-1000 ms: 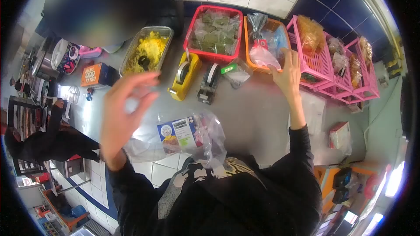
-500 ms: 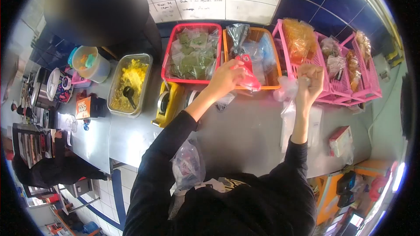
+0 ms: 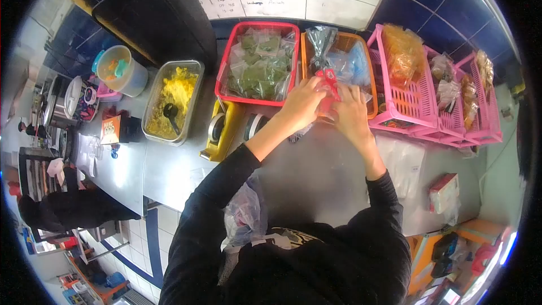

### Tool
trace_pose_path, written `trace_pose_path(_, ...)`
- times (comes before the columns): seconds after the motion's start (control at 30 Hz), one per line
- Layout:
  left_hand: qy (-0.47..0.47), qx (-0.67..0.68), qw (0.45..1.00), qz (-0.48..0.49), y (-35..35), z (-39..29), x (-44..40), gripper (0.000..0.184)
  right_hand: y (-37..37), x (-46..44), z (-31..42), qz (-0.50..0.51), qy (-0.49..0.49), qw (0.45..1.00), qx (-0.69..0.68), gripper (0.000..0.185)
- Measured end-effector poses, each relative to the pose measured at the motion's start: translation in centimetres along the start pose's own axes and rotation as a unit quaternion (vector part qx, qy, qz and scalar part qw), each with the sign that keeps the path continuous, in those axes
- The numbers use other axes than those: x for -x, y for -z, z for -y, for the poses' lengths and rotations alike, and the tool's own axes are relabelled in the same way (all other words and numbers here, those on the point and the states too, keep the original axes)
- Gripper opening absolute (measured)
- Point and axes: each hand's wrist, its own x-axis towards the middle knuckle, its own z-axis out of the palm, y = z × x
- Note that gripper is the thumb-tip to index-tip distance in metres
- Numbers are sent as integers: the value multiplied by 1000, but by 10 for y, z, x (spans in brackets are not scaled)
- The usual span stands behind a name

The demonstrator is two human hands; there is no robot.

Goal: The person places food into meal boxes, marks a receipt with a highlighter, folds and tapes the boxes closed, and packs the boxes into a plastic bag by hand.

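My left hand (image 3: pixel 304 103) has its fingers wrapped on a red packet (image 3: pixel 327 87) at the front edge of the orange basket (image 3: pixel 371 73). Close beside it, my right hand (image 3: pixel 353 114) has its fingers bent down at the packet's lower right; its fingertips and what they hold are hard to make out. Clear and bluish bags (image 3: pixel 353 65) lie in the orange basket behind the hands. Left of it stands a red basket (image 3: pixel 224 73) of small green-filled packets (image 3: pixel 257 68). A clear plastic bag (image 3: pixel 245 209) lies near my body, beside my left sleeve.
A yellow tape dispenser (image 3: pixel 226 133) and a tub of yellow food (image 3: pixel 178 96) stand left. Pink baskets (image 3: pixel 412 110) with bagged goods are right, above flat clear bags (image 3: pixel 400 164) and a small box (image 3: pixel 444 193). Another person (image 3: pixel 73 209) is at far left.
My left hand moved from the left to the orange basket and took hold of the red packet. My right hand moved off to the right, then came back beside it.
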Motion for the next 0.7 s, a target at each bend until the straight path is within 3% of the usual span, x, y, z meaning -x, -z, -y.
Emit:
trace_pose_path(0.17,-31,-6,999,-1,-8,0,2,36,17,-1,0,-32,-32,994,-95,14)
trace_pose_path(0.23,-22,-65,997,19,-15,1,1,38,25,-2,3,-63,-34,990,-120,16)
trace_pose_path(0.33,23,-24,999,9,-18,-5,-4,41,35,0,4,-112,-36,965,-233,14)
trace_pose_path(0.4,12,19,1000,-20,-23,-6,-8,40,37,4,5,-189,-95,863,-459,11)
trace_pose_path(0.43,0,62,997,-50,-26,-7,-10,38,39,5,6,-186,-95,864,-459,11)
trace_pose_path(0.5,5,31,999,-29,-29,-6,-14,38,45,7,9,-295,-106,811,-494,7)
trace_pose_path(0.53,8,-2,1000,-9,-30,-6,-17,38,48,3,12,-356,-77,749,-553,9)
trace_pose_path(0.57,8,-2,1000,-12,-33,-3,-20,38,59,1,15,-355,-74,750,-553,9)
trace_pose_path(0.63,65,-31,997,35,-39,1,-18,42,86,2,26,-453,-7,655,-604,10)
trace_pose_path(0.7,43,-32,998,11,-17,-8,-10,42,101,8,31,-413,4,646,-642,10)
